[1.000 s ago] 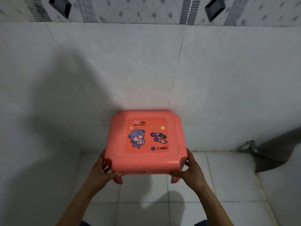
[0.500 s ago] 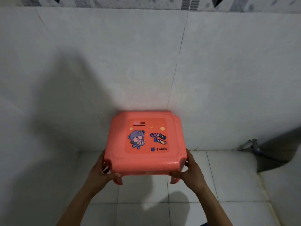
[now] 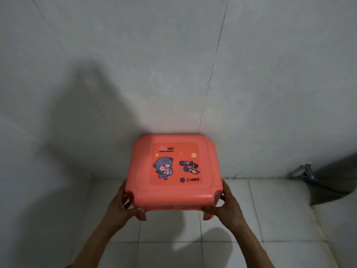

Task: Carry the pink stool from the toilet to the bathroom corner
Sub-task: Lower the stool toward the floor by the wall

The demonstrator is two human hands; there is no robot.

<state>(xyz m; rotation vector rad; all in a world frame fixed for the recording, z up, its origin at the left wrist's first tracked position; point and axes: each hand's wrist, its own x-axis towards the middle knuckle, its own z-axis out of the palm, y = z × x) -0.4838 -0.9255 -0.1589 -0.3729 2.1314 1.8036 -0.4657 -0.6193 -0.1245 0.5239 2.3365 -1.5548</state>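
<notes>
The pink stool (image 3: 173, 169) is a small square plastic one with a cartoon bear sticker reading "cookie bear" on its seat. I hold it upright in the air, above the white tiled floor, close to the corner where two walls meet. My left hand (image 3: 121, 205) grips its near left corner and leg. My right hand (image 3: 225, 205) grips its near right corner and leg. The stool's two near legs show below the seat; the far legs are hidden.
White tiled walls (image 3: 270, 93) rise straight ahead and on the left, meeting the white tiled floor (image 3: 170, 248) just beyond the stool. A metal tap (image 3: 304, 170) sticks out low on the wall at the right. A raised white ledge (image 3: 336, 229) runs along the right.
My view has tipped downward, so the patterned tile band at the top is gone. The stool sits slightly lower in the frame, with both hands holding it the same way.
</notes>
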